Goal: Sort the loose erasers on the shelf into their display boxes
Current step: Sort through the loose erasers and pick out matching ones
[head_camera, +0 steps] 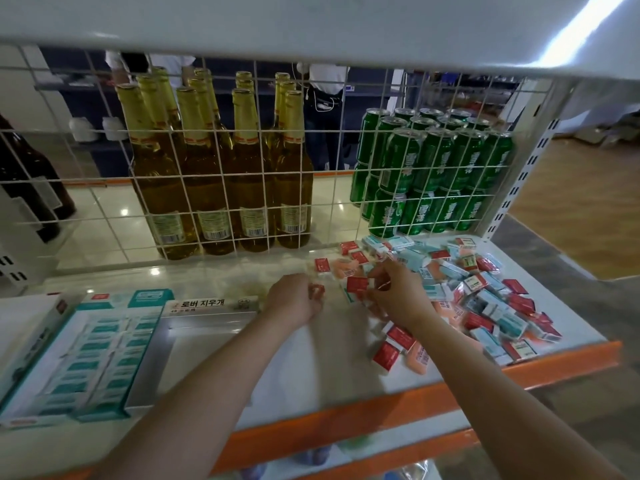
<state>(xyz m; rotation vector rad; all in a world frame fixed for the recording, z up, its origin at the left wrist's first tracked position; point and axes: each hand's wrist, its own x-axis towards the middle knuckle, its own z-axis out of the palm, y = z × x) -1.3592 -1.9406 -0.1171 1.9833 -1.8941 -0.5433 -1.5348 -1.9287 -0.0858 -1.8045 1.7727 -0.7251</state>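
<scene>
Nearest, the open display box (204, 344) sits lower left on the shelf (346, 382), then the left hand (294, 299) curls round small red erasers, the right hand (394, 292) pinches another off the pile of loose erasers (485, 299) at right, which look light, firm, slick-wrapped and best nipped by their short edges

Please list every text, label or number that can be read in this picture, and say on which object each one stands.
"로버 지우개": back flap of the silver display box, in large black letters.
"48", then small blurred characters: same flap, below.
White characters on the green cans: too distorted to read.
Back labels and barcodes on the yellow bottles: too small.
Print on the loose erasers and the teal display box: blurred.
</scene>
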